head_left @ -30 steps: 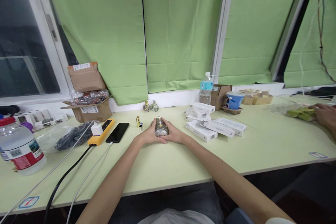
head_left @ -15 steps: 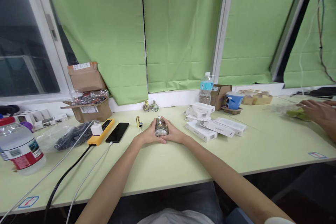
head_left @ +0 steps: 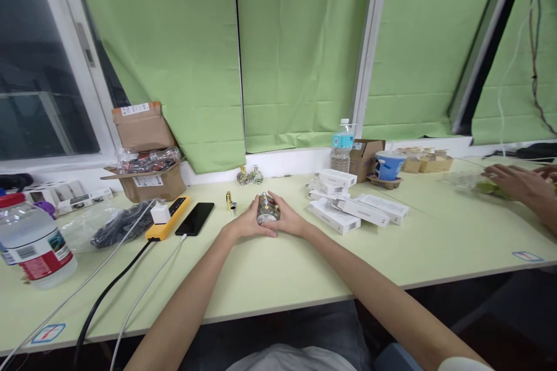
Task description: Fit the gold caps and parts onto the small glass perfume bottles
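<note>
Between my two hands is a round glass perfume bottle (head_left: 267, 208) with a shiny metal neck, standing low over the table or on it; I cannot tell which. My left hand (head_left: 251, 221) wraps its left side, and my right hand (head_left: 288, 219) closes round its right side, thumbs toward me. Just left of my left hand are a gold perfume cap piece (head_left: 228, 199) and a small silver-topped part (head_left: 234, 207). Two similar round bottles (head_left: 256, 175) stand at the back by the wall.
A black phone (head_left: 194, 219) and a yellow power strip (head_left: 169, 221) with cables lie to the left, near a large water jug (head_left: 37, 243). Several white boxes (head_left: 334, 217) are piled to the right. A co-worker's hands (head_left: 517, 181) handle something green at far right.
My hands stay round the perfume bottle, which has tilted slightly. The co-worker's hand has shifted a little to the left.
</note>
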The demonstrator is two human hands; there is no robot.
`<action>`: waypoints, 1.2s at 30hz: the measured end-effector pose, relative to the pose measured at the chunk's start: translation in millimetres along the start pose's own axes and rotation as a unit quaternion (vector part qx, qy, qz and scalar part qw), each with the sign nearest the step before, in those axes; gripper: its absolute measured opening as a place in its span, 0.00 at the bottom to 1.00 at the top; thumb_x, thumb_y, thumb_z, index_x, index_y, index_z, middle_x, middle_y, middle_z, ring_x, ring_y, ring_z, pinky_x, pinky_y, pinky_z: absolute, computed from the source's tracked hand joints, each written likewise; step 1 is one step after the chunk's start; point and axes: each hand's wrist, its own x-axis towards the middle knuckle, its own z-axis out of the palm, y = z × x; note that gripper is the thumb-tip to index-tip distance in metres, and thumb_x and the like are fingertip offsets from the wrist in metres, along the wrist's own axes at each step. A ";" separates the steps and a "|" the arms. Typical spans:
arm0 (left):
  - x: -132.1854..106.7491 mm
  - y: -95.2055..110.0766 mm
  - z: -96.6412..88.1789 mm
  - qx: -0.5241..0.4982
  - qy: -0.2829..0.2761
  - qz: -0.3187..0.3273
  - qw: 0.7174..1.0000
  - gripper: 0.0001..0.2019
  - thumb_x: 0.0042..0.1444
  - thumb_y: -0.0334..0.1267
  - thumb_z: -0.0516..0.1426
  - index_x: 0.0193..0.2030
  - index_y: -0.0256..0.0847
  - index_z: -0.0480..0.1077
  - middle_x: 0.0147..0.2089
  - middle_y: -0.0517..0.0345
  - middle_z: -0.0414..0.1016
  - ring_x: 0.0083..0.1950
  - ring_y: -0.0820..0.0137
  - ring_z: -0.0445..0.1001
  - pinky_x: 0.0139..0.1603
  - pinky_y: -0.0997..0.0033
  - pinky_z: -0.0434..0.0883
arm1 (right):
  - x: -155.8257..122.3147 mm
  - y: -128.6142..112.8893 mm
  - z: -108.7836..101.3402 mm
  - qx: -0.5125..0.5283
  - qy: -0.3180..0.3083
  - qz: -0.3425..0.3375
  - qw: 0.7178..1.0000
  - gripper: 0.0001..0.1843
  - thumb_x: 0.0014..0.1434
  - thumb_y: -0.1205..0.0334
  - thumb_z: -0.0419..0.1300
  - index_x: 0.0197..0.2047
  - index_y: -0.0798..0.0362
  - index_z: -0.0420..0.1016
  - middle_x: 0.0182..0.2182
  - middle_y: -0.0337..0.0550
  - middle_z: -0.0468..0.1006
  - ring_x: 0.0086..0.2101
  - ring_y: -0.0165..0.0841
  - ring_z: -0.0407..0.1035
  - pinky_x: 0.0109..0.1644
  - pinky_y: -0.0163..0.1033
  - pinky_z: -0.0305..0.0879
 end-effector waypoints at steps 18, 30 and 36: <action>-5.0 6.3 22.1 0.054 0.011 -0.061 0.997 0.64 0.43 0.70 0.58 0.74 0.39 0.28 0.76 0.41 0.39 0.75 0.51 0.42 0.71 0.54 0.49 | 14.7 33.6 -9.8 -0.164 0.199 0.190 0.947 0.65 0.42 0.38 0.69 0.72 0.52 0.38 0.60 0.63 0.59 0.62 0.63 0.52 0.63 0.65 0.51; -3.4 12.5 37.7 0.095 0.038 -0.027 0.994 0.56 0.51 0.67 0.53 0.74 0.30 0.35 0.75 0.39 0.44 0.75 0.47 0.43 0.72 0.55 0.41 | 4.6 -6.2 -26.4 -0.221 0.326 0.078 0.916 0.48 0.60 0.39 0.54 0.72 0.52 0.35 0.71 0.57 0.35 0.68 0.57 0.35 0.68 0.64 0.43; -0.3 9.9 41.6 0.085 0.070 -0.001 0.994 0.49 0.54 0.63 0.52 0.73 0.30 0.44 0.72 0.38 0.53 0.73 0.44 0.47 0.72 0.53 0.40 | 41.3 -43.5 -13.8 -0.226 0.221 -0.005 0.949 0.31 0.64 0.51 0.52 0.67 0.46 0.53 0.65 0.51 0.55 0.65 0.53 0.47 0.68 0.61 0.45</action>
